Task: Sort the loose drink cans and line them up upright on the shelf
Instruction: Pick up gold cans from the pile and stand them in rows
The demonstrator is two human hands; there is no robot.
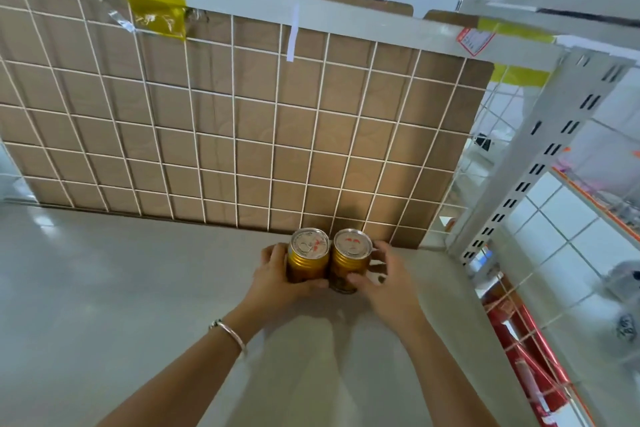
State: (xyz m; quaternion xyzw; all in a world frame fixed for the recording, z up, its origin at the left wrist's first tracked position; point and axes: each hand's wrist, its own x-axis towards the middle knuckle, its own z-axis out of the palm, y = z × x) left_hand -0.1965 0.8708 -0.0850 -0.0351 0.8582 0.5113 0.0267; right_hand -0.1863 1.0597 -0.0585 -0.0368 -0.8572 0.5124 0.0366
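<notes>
Two gold drink cans stand upright side by side on the pale grey shelf (138,288), close to its back right corner. My left hand (277,279) wraps around the left can (308,255), thumb in front and fingers behind. My right hand (384,277) grips the right can (350,258) the same way. The two cans touch or nearly touch each other. Both silver lids with pull tabs face up. A silver bracelet sits on my left wrist.
A white wire grid (235,121) backed by brown cardboard closes the rear of the shelf just behind the cans. A slotted white upright (540,163) and wire side panel bound the right. Red packages (519,357) lie beyond the side mesh.
</notes>
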